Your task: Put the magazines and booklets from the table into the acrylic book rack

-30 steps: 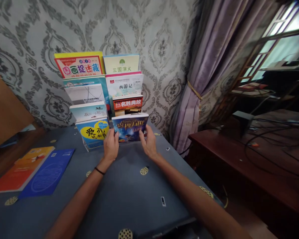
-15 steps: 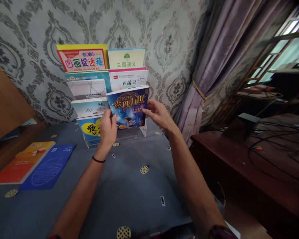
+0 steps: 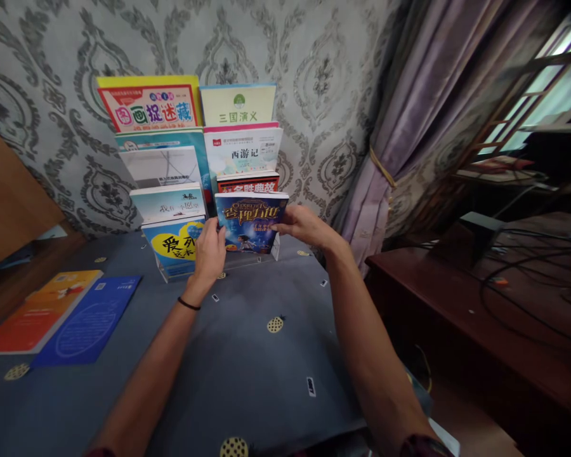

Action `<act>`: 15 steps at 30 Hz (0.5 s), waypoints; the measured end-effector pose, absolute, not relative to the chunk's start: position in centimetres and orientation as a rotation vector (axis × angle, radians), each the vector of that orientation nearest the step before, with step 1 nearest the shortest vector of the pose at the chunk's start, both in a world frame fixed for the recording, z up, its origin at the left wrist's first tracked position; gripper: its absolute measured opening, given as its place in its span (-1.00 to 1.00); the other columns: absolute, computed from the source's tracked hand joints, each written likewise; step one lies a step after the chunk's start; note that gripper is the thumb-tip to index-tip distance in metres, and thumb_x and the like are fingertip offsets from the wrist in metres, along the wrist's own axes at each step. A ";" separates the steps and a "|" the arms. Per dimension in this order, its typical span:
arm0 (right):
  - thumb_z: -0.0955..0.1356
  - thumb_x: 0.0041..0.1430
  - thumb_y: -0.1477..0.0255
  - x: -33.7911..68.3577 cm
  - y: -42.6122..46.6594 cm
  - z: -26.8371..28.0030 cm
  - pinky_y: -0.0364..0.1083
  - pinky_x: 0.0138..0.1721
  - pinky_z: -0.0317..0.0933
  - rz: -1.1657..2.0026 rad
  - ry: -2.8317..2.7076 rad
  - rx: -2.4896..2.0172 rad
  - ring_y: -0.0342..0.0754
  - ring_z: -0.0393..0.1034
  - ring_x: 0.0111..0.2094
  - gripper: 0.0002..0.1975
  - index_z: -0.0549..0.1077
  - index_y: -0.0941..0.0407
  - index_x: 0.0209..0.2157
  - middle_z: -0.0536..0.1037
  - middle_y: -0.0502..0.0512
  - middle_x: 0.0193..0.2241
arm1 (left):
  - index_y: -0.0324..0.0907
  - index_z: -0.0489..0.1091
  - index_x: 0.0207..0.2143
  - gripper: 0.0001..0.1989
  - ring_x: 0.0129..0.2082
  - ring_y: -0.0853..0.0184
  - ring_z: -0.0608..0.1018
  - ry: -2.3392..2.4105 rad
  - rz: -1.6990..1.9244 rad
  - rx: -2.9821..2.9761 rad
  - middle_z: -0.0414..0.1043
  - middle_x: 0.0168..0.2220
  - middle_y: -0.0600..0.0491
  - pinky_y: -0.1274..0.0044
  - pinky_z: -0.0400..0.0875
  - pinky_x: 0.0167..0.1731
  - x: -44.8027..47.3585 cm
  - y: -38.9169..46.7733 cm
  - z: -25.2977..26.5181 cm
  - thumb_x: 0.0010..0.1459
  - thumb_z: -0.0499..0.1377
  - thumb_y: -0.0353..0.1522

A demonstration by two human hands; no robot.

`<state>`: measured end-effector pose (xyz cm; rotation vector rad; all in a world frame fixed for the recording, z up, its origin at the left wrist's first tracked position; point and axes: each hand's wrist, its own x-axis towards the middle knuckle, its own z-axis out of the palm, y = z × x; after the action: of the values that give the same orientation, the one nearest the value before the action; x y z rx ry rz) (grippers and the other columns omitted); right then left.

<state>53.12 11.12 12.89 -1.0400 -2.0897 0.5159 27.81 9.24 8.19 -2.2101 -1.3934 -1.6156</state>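
A dark blue paperback book [image 3: 252,222] with gold title lettering stands in the front right slot of a clear tiered book rack [image 3: 276,249]. My left hand [image 3: 210,251] grips its left edge, fingers partly hidden behind. At the right edge, my right hand [image 3: 304,225] pinches the cover with the thumb in front. Just behind it shows the top of a red and black book [image 3: 247,184]. Left of my left hand is a blue book with a yellow heart [image 3: 174,244], and above that a pale blue book [image 3: 166,203].
Higher tiers hold a white book [image 3: 242,152], a cream book [image 3: 238,105] and a red picture book [image 3: 147,108]. An orange book [image 3: 42,311] and a blue booklet [image 3: 88,320] lie left on the dark cloth [image 3: 228,355]. Cables [image 3: 514,285] cross a reddish desk [image 3: 457,304] at right.
Both hands have lowered the dark blue book and shifted it slightly right into the front slot. The red and black book behind it has come into sight.
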 end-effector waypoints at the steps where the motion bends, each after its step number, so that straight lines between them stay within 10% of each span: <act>1: 0.43 0.14 0.39 53.2 11.3 12.8 -0.03 -0.25 0.36 0.513 -2.098 -1.047 0.03 0.44 -0.26 -0.69 0.53 0.08 -0.06 0.57 0.02 -0.37 | -0.15 0.29 -0.17 -0.90 -0.30 0.26 0.54 -1.398 -1.606 -2.211 0.44 -0.29 0.00 0.40 0.45 -0.19 27.8 9.2 8.2 0.35 0.00 -0.40; 15: 0.36 0.16 0.51 52.6 10.8 13.4 -0.03 -0.18 0.31 0.257 -2.077 -1.056 0.05 0.45 -0.23 -0.65 0.46 0.10 0.01 0.59 0.06 -0.26 | -0.16 0.29 -0.11 -0.89 -0.28 0.26 0.58 -1.405 -1.535 -2.211 0.50 -0.29 0.02 0.40 0.48 -0.21 28.0 8.5 8.6 0.34 0.03 -0.42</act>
<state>52.62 10.83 13.42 -1.0562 -2.0767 0.2574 28.01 8.52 8.55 -2.2109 -1.4052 -1.5345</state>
